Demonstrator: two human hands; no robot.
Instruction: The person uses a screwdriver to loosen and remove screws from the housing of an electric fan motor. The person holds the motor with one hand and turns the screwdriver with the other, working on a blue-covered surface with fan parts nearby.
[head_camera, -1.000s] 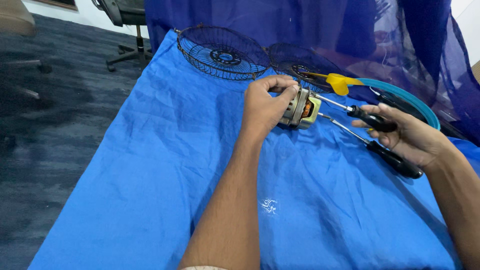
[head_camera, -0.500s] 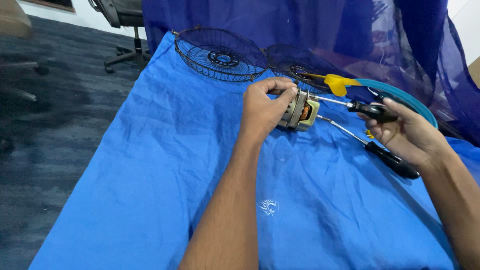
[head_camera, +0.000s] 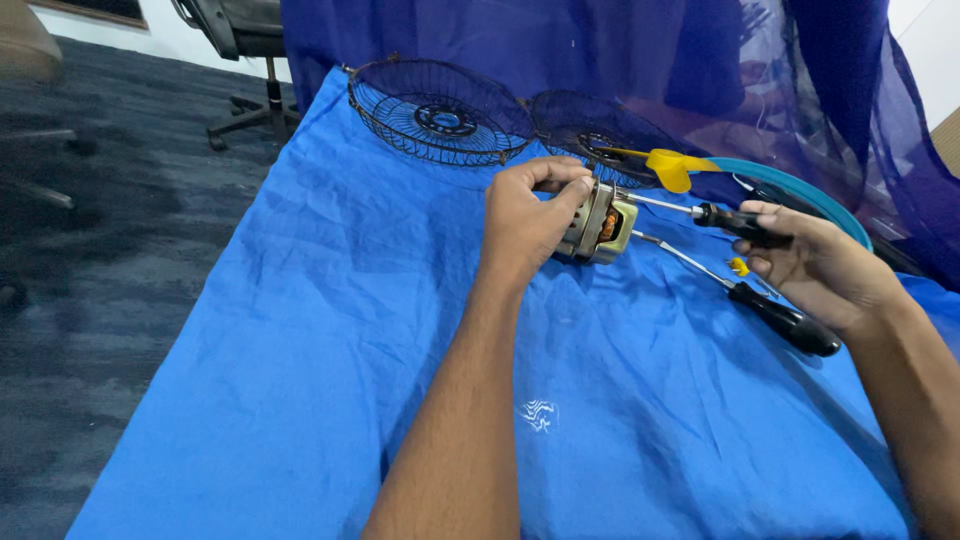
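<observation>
My left hand (head_camera: 527, 218) grips a small fan motor (head_camera: 602, 224) with metal plates and copper windings, holding it on the blue cloth (head_camera: 330, 330). My right hand (head_camera: 822, 268) holds a black-handled screwdriver (head_camera: 727, 219) whose tip meets the motor's right side. A second black-handled screwdriver (head_camera: 775, 314) lies on the cloth just under my right hand, its shaft pointing toward the motor.
Two black wire fan guards (head_camera: 438, 110) (head_camera: 596, 135) lie at the far edge of the cloth. A yellow part (head_camera: 672, 167) and a teal ring (head_camera: 800, 190) sit behind the motor. An office chair (head_camera: 238, 40) stands on the dark floor at left. Dark blue drapery hangs behind.
My right hand has lifted off the lower screwdriver and moved up along the upper one, holding it against the motor. My left hand and the motor stay put.
</observation>
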